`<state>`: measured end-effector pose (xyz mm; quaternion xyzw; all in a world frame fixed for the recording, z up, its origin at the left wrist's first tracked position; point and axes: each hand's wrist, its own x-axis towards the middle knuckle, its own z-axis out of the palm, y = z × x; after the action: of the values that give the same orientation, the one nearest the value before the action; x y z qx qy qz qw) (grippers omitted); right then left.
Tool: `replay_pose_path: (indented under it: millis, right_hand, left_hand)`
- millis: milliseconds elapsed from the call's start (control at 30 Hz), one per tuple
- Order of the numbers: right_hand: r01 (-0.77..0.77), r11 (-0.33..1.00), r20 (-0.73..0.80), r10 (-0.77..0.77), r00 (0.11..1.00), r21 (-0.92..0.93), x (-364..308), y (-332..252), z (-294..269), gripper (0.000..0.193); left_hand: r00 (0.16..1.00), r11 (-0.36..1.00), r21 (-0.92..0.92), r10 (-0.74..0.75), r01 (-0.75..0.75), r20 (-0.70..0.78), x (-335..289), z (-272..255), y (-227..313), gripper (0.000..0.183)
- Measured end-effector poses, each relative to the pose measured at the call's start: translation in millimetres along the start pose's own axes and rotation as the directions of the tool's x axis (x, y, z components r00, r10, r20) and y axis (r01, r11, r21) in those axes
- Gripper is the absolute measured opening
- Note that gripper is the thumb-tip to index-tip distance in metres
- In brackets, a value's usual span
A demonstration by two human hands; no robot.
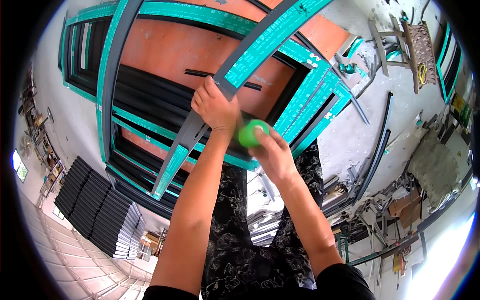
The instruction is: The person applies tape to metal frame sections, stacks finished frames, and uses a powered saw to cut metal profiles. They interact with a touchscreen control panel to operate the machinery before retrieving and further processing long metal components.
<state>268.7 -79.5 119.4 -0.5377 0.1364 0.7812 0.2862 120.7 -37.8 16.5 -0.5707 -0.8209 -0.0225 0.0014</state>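
A dark grey profile bar (pixel 189 134) slants across the middle, from upper right to lower left. Green printed film (pixel 262 47) covers its upper stretch and a shorter piece sits near its lower end; bare grey with a small slot shows between them. My left hand (pixel 217 107) is closed on the bare stretch, fingers curled against the bar just below the upper film. Just right of it, my right hand (pixel 276 156) grips a round green roll (pixel 253 133) that looks like tape. The roll is smeared by motion, and some fingers behind it are hidden.
Film-covered window frames (pixel 312 100) lie stacked beneath the bar, over an orange surface (pixel 165 47). Dark ribbed profiles (pixel 95 205) are piled at the lower left. A wooden chair (pixel 417 55) with yellow-handled scissors (pixel 422 74) stands upper right; scrap profiles (pixel 370 215) lie lower right.
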Motion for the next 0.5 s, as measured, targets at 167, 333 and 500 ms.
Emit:
replay_pose_path:
  millis: [167,333,500]
  right_hand:
    - [0.069,0.982,0.724,0.082,0.685,-0.176,-111.2,3.2,0.3,0.046]
    - [-0.238,0.955,0.428,0.145,0.892,0.174,-136.1,-3.0,-20.3,0.056]
    - [-0.021,0.784,0.072,-0.031,0.997,0.621,-137.1,-25.5,-59.5,0.047]
  left_hand:
    - [0.993,0.991,0.133,0.041,-0.027,-0.106,-0.2,3.4,-1.0,0.077]
    - [0.991,0.983,0.141,0.127,-0.120,-0.038,-6.9,-11.9,5.4,0.087]
    - [0.727,0.638,0.359,0.644,-0.682,0.237,-53.1,-30.1,-41.6,0.050]
